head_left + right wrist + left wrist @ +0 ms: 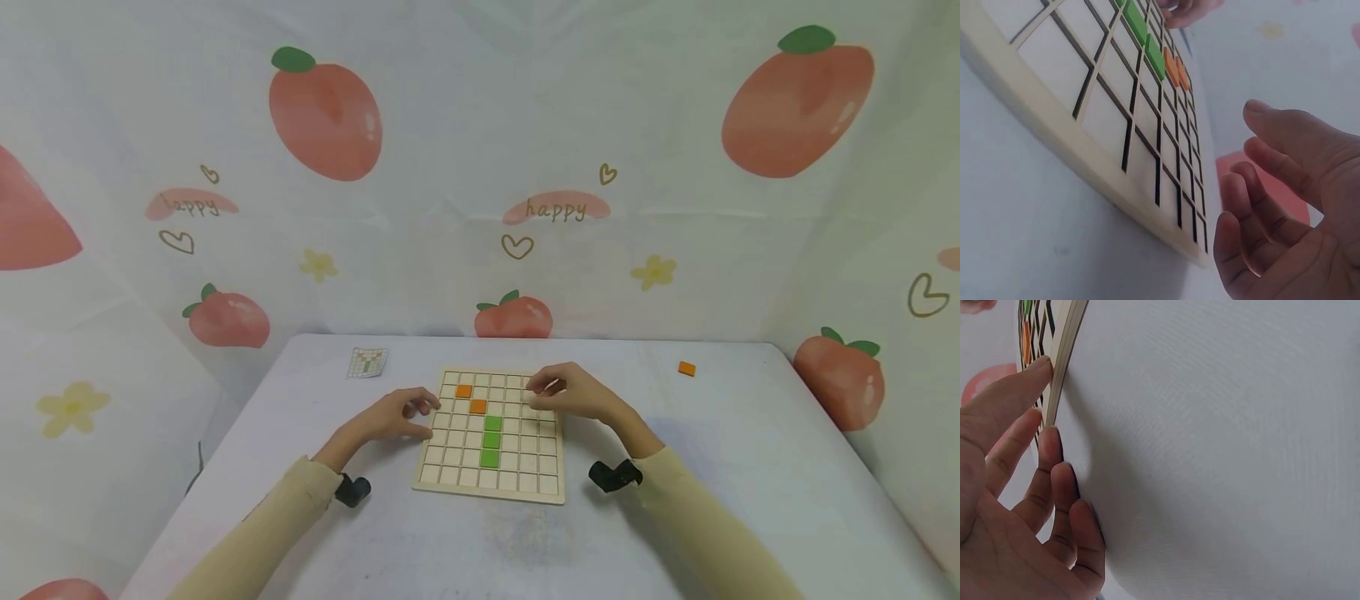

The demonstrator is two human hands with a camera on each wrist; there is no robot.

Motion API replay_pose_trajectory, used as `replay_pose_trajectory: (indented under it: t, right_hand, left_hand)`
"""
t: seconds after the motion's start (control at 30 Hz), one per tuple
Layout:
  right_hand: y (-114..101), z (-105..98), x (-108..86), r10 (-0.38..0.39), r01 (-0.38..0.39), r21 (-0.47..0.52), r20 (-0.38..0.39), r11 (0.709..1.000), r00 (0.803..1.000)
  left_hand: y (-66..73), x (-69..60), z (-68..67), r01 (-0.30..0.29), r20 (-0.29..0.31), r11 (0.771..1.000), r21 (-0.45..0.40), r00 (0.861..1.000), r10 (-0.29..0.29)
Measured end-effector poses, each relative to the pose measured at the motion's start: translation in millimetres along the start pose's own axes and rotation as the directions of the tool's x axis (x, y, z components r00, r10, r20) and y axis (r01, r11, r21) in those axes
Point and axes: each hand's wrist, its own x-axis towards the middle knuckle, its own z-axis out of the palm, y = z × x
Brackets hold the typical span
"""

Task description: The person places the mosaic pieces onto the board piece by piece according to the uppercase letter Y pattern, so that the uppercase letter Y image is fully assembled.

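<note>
Left sleeve (273, 525): long, plain beige | left wrist camera (351, 491): small, black, rounded end | right sleeve (697, 525): matching beige | right wrist camera (618, 477): black, bent shape | left hand (390, 413), right hand (576, 392): bare

free lane between right fingers (558, 372) and lone orange tile (687, 368), left fingers (408, 396) an obstacle beside board (529, 443)
</note>
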Motion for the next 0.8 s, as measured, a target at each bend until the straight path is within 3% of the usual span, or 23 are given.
replay_pose_trajectory:
  t: [0.37,0.8]
  right_hand:
    - [7.8,-22.1,-28.5,-0.003,0.003,0.001,-0.023,1.0,1.0]
    - [5.8,-39.2,-44.6,0.001,-0.002,-0.019,-0.032,1.0,0.999]
  left_hand:
    - [-1.5,-2.2,0.9,-0.018,-0.014,1.0,-0.008,1.0,0.018]
    - [-3.5,0.1,2.0,0.0,-0.025,1.0,0.017,1.0,0.0]
